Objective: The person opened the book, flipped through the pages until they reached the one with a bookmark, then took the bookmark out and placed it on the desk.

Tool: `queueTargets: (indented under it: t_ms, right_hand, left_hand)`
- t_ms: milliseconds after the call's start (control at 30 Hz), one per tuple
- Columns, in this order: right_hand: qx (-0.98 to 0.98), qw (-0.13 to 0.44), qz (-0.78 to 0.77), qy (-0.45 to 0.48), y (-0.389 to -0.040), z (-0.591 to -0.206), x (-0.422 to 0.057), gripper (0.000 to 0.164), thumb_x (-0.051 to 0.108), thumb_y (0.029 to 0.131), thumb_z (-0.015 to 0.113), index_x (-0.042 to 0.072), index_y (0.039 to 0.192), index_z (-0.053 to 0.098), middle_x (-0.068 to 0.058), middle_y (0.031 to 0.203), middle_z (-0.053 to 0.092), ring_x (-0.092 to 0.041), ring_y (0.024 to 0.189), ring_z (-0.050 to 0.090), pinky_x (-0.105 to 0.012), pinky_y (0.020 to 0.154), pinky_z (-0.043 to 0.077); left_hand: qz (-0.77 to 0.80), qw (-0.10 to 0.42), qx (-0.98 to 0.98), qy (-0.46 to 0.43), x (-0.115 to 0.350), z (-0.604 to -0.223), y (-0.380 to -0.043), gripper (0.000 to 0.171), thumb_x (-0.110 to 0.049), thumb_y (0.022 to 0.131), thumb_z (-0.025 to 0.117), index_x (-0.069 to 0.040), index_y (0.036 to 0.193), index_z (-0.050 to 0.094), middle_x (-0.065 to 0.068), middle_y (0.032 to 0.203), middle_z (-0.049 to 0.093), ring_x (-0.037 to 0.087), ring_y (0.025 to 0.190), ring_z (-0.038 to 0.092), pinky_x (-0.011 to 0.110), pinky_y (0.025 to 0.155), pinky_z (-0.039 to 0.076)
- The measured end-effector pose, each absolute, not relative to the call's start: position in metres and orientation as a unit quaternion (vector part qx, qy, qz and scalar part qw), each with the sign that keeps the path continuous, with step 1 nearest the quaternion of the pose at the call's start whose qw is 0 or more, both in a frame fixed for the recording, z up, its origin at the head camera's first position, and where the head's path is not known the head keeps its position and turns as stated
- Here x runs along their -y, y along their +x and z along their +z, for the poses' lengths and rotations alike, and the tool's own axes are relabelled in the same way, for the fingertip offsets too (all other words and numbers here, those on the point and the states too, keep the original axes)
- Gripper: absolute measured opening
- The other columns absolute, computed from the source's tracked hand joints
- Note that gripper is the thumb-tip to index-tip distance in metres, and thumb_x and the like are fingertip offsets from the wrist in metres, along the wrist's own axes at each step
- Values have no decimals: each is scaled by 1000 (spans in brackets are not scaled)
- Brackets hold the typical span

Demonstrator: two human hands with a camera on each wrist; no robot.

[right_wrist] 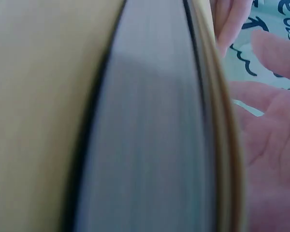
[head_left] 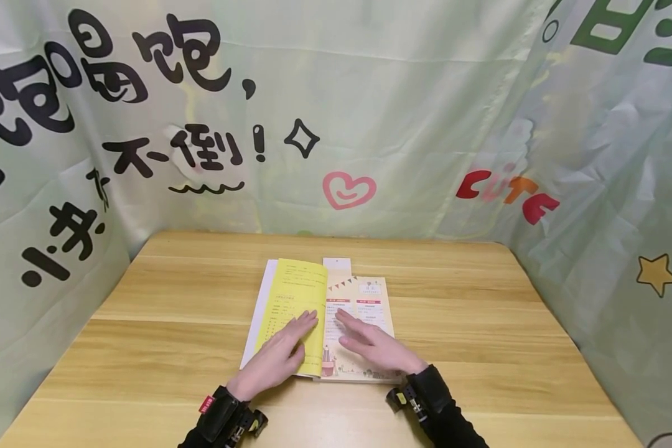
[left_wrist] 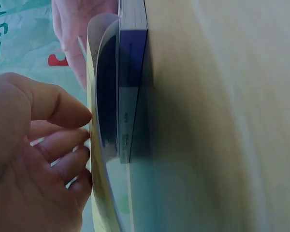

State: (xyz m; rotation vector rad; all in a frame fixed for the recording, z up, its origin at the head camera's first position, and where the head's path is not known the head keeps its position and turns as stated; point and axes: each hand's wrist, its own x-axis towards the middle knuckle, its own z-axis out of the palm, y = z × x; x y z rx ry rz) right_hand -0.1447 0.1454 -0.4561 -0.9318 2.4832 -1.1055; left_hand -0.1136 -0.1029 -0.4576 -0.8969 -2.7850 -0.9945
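A thick book lies open on the table, with a yellow page (head_left: 298,283) on its left side and a pale, illustrated page (head_left: 361,358) on its right. My left hand (head_left: 274,358) rests on the yellow page, its fingers extended; in the left wrist view the fingertips touch the sheet (left_wrist: 93,96), which bows up beside the spine (left_wrist: 131,63). Over the right page, my right hand (head_left: 378,345) is spread with loosely straight fingers pointing toward the fold. The right wrist view shows the thick block of pages (right_wrist: 150,121), with the right palm (right_wrist: 275,145) beside it.
Beneath the yellow page, a white sheet (head_left: 262,302) shows along the left side. A white tab (head_left: 337,266) sticks out past the book's top edge. The wooden table (head_left: 453,298) meets a printed cloth backdrop (head_left: 414,124) at the back and sides.
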Motion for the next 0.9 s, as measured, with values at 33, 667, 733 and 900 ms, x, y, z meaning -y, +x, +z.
queueTargets:
  t_ms: [33, 667, 733, 900]
  right_hand:
    - [-857, 132, -381, -322, -146, -456, -148, 66, 40, 100, 43, 0, 150, 25, -16, 156, 20, -26, 140, 20, -53, 114, 19]
    - [-881, 126, -303, -341, -147, -447, -165, 60, 32, 94, 58, -6, 138, 46, -22, 151, 31, -34, 139, 24, -55, 112, 25]
    - [-884, 120, -297, -340, -146, -445, -164, 58, 30, 94, 59, -6, 137, 47, -21, 150, 33, -34, 138, 26, -55, 112, 26]
    - [-893, 108, -274, -340, -143, -443, -163, 55, 26, 93, 61, -6, 135, 50, -21, 148, 37, -36, 136, 30, -56, 111, 27]
  left_hand:
    - [-318, 22, 899, -301, 102, -457, -113, 55, 4, 88, 51, -1, 142, 44, 14, 150, 37, 25, 137, 30, 48, 112, 28]
    - [-274, 3, 900, -339, 95, -455, -111, 41, -20, 92, 60, -1, 128, 60, 12, 138, 52, 27, 136, 33, 48, 113, 28]
    - [-264, 7, 903, -337, 94, -455, -110, 43, -22, 92, 61, -1, 129, 59, 13, 138, 52, 28, 134, 35, 50, 111, 31]
    - [-235, 6, 907, -348, 92, -453, -108, 40, -11, 90, 58, -2, 129, 59, 12, 138, 54, 28, 133, 38, 48, 111, 34]
